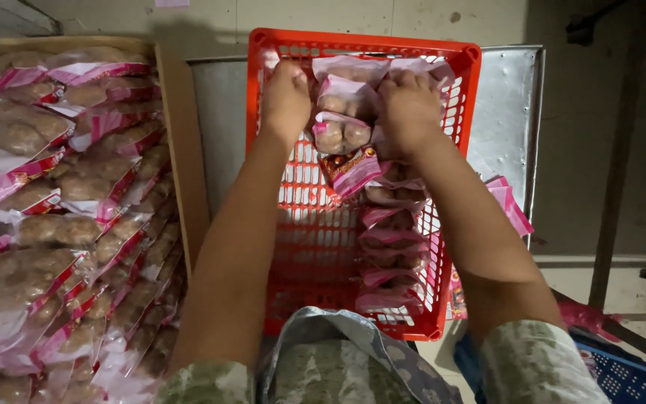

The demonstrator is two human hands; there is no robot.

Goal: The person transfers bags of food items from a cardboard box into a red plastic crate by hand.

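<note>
Meatball packets (pixel 344 112) between both hands: left grip (pixel 285 101) and right grip (pixel 409 111) clenched on them, inside red crate (pixel 263 150).

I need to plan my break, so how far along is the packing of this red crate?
Done: one row of pink-labelled packets stands along the right side of the red crate. In hand: the left hand and right hand are both on packets at the crate's far end. Left: much of the crate floor is bare, and the wooden bin alongside holds many packets.
</note>
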